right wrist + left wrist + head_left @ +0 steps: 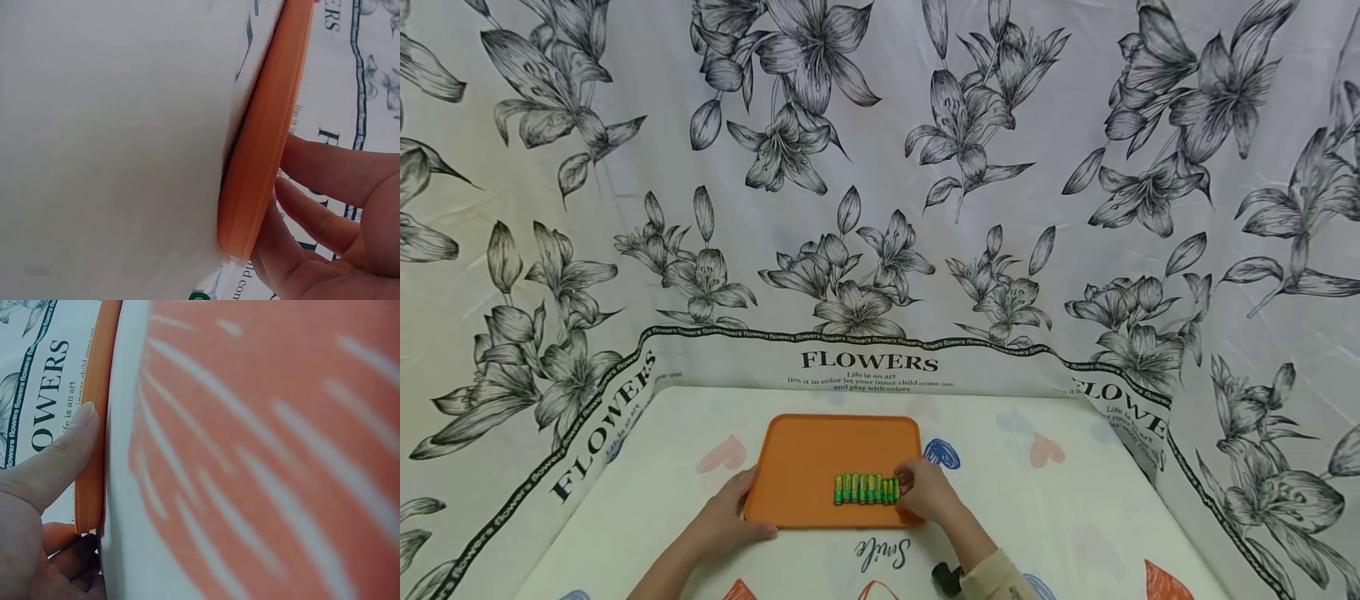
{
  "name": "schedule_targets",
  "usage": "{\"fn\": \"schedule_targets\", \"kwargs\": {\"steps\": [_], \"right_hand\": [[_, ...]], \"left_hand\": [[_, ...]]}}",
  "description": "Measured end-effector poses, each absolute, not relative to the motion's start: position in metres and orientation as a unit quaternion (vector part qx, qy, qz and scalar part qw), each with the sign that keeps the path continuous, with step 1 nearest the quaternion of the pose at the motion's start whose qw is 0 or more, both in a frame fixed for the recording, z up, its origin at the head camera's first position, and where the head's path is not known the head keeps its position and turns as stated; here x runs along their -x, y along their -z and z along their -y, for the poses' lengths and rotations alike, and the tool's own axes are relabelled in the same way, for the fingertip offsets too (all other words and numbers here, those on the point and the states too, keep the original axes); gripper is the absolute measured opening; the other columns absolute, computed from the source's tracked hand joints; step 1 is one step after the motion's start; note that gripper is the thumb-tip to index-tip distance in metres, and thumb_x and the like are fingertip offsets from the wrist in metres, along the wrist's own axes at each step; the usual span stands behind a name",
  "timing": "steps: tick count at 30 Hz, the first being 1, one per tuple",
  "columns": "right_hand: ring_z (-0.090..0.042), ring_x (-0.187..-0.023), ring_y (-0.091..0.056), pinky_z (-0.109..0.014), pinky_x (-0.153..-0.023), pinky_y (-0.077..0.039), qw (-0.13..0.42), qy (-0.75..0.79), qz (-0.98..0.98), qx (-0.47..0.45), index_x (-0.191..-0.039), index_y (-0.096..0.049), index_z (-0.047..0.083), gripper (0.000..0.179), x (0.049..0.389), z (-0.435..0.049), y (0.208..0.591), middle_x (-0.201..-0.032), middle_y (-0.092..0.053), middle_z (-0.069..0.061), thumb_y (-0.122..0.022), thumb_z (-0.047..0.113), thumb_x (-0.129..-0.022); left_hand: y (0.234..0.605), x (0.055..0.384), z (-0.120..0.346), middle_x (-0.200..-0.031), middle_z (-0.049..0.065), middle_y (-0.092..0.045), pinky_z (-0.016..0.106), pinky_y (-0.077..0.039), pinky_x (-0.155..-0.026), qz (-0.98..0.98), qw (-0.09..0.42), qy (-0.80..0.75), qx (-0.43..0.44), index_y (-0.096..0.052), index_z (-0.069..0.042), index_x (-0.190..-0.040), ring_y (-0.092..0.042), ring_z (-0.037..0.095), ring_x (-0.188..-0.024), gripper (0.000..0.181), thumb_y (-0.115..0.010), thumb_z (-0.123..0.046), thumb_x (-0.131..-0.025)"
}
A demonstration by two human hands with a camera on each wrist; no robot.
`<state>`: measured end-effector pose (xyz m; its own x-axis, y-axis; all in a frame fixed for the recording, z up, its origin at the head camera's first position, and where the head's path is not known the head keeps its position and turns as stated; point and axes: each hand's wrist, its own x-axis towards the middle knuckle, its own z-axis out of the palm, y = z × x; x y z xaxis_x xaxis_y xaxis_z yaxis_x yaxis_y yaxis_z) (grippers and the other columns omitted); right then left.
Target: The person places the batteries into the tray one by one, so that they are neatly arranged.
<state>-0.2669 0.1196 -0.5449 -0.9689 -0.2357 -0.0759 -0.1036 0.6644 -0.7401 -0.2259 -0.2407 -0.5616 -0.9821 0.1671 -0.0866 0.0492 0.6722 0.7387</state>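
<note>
An orange tray [805,467] lies flat on the table, with a row of green-and-yellow batteries [859,489] standing side by side in its right half. The batteries at the right end of the row look shorter. My left hand [730,512] grips the tray's near left corner; the left wrist view shows the thumb [81,425] against the rim. Over the tray's right side, my right hand [928,493] pinches at the battery at the row's right end, thumb and fingertips at its two ends. In the right wrist view, the tray's rim [262,144] hides most of this grasp.
A white tablecloth [1037,500] with hearts and lettering covers the table. Flower-printed curtains [880,208] enclose the back and both sides. A small black object [947,578] sits by the right sleeve [1000,577].
</note>
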Motion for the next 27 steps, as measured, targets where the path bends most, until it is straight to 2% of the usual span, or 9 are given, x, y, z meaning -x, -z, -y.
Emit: {"fn": "schedule_targets", "kwargs": {"steps": [7, 11, 16, 19, 27], "right_hand": [[-0.018, -0.084, -0.058, -0.035, -0.075, -0.057, 0.080, 0.395, -0.910, 0.093, -0.116, -0.069, 0.002, 0.046, 0.264, -0.123, 0.540, -0.094, -0.065, -0.004, -0.085, -0.003, -0.073], [-0.019, -0.088, -0.061, -0.035, -0.075, -0.058, 0.066, 0.400, -0.909, 0.091, -0.119, -0.068, 0.002, 0.044, 0.263, -0.131, 0.530, -0.101, -0.068, -0.008, -0.082, -0.001, -0.077], [-0.023, -0.094, -0.063, -0.034, -0.070, -0.058, 0.046, 0.429, -0.899, 0.076, -0.123, -0.066, -0.002, 0.047, 0.265, -0.148, 0.518, -0.110, -0.067, -0.015, -0.081, 0.001, -0.079], [-0.022, -0.093, -0.063, -0.033, -0.068, -0.058, 0.041, 0.434, -0.898, 0.058, -0.123, -0.067, -0.001, 0.046, 0.267, -0.158, 0.515, -0.110, -0.068, -0.014, -0.081, 0.003, -0.080], [-0.027, -0.100, -0.064, -0.040, -0.079, -0.059, 0.042, 0.411, -0.909, 0.050, -0.124, -0.068, 0.003, 0.053, 0.270, -0.176, 0.525, -0.116, -0.070, -0.013, -0.084, -0.001, -0.074]], "left_hand": [[0.563, 0.225, 0.240, -0.157, 0.022, -0.039, 0.067, -0.029, -0.114, -0.911, 0.075, -0.401, -0.057, -0.029, -0.005, -0.159, -0.036, 0.045, -0.144, 0.120, -0.093, -0.046, -0.065], [0.562, 0.225, 0.241, -0.156, 0.020, -0.041, 0.066, -0.030, -0.114, -0.911, 0.072, -0.403, -0.059, -0.030, -0.005, -0.158, -0.037, 0.044, -0.143, 0.120, -0.093, -0.046, -0.065], [0.563, 0.227, 0.241, -0.157, 0.020, -0.040, 0.065, -0.029, -0.116, -0.909, 0.066, -0.406, -0.066, -0.029, -0.005, -0.159, -0.035, 0.044, -0.145, 0.121, -0.092, -0.046, -0.065], [0.563, 0.227, 0.241, -0.157, 0.022, -0.039, 0.066, -0.029, -0.115, -0.910, 0.068, -0.404, -0.065, -0.029, -0.005, -0.159, -0.034, 0.045, -0.145, 0.121, -0.092, -0.047, -0.065], [0.562, 0.225, 0.241, -0.158, 0.023, -0.038, 0.066, -0.028, -0.115, -0.909, 0.067, -0.406, -0.066, -0.029, -0.003, -0.158, -0.034, 0.046, -0.145, 0.120, -0.092, -0.046, -0.065]]}}
